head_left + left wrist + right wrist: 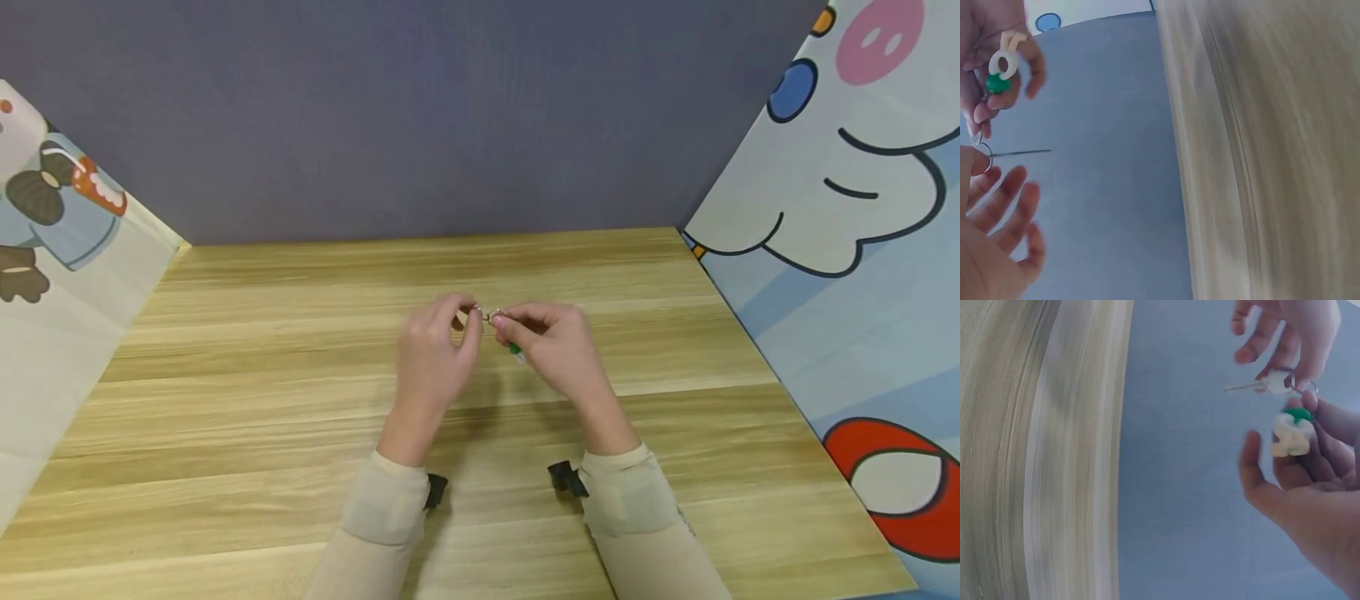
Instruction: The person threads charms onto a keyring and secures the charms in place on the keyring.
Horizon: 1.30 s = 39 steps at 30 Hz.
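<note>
Over the middle of the wooden table, my left hand (429, 354) pinches a metal key ring (990, 160) between thumb and index finger. A key (1277, 382) with a pale head and thin metal shaft hangs from this ring, and the other left fingers are loosely spread. Just to the right, my right hand (561, 348) pinches the small metal end of a keychain charm. The charm (1298, 430) is a small green, white and cream figure hanging below the fingertips. The two metal parts meet between the hands; whether they are linked is too small to tell.
A wood-grain table (247, 400) spreads under both hands. A grey wall (420, 117) stands at its back edge, with cartoon-printed panels (810, 333) on both sides. Black wrist mounts (567, 479) sit on the beige sleeves.
</note>
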Each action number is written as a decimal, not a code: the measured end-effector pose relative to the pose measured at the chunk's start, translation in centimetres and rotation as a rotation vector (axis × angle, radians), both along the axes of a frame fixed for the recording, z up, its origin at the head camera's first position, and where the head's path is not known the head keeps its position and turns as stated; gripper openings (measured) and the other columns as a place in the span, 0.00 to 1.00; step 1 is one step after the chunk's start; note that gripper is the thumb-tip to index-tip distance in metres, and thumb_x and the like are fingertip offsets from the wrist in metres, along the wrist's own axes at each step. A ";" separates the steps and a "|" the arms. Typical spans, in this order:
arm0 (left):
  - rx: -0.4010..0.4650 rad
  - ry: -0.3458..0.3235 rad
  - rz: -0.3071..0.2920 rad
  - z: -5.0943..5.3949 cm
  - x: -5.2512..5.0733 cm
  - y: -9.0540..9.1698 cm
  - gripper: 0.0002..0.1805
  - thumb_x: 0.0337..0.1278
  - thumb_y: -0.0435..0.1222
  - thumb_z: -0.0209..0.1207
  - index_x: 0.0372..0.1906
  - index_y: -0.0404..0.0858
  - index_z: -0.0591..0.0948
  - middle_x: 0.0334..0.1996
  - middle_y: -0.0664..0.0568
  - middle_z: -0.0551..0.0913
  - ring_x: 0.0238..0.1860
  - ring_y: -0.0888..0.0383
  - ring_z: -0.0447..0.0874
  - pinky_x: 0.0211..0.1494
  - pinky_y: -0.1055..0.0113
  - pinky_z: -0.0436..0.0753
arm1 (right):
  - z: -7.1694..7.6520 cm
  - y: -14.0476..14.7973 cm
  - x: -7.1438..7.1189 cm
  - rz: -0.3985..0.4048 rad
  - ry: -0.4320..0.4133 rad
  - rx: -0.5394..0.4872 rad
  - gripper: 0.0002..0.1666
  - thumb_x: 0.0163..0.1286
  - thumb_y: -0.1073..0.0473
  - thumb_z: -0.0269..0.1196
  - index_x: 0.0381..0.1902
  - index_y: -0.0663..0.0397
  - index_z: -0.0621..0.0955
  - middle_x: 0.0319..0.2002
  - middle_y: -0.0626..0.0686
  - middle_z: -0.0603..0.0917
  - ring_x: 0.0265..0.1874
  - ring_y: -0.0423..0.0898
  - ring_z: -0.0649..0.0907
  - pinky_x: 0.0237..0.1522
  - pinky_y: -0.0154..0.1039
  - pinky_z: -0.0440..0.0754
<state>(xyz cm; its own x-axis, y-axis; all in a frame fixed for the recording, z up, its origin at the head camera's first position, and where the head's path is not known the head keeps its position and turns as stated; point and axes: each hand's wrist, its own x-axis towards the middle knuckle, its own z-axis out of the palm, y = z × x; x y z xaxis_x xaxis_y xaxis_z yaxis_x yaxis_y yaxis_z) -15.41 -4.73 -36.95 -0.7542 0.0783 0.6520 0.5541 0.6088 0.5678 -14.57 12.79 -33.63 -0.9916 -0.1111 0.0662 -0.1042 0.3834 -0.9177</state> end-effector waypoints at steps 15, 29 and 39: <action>0.440 -0.834 -0.372 0.7 -0.1 -1.7 0.13 0.81 0.34 0.52 0.54 0.32 0.83 0.34 0.51 0.79 0.35 0.56 0.79 0.47 0.62 0.83 | -0.2 1.3 -0.3 0.376 -0.019 0.329 0.23 0.73 0.64 0.70 0.64 0.55 0.82 0.42 0.51 0.89 0.43 0.45 0.86 0.48 0.43 0.84; 0.066 -0.857 -0.481 0.6 -0.5 -4.8 0.12 0.66 0.33 0.68 0.51 0.33 0.88 0.49 0.42 0.89 0.45 0.57 0.84 0.51 0.66 0.84 | 0.5 3.2 -1.5 0.483 -0.050 0.534 0.13 0.78 0.59 0.65 0.56 0.56 0.88 0.50 0.53 0.91 0.39 0.43 0.85 0.46 0.44 0.86; -0.314 -0.675 -0.381 1.1 -0.7 -4.9 0.14 0.66 0.42 0.72 0.52 0.41 0.89 0.35 0.54 0.88 0.32 0.60 0.79 0.39 0.65 0.81 | 0.4 3.5 -2.4 0.496 0.102 0.667 0.21 0.83 0.55 0.61 0.67 0.56 0.83 0.49 0.52 0.88 0.35 0.41 0.81 0.42 0.42 0.82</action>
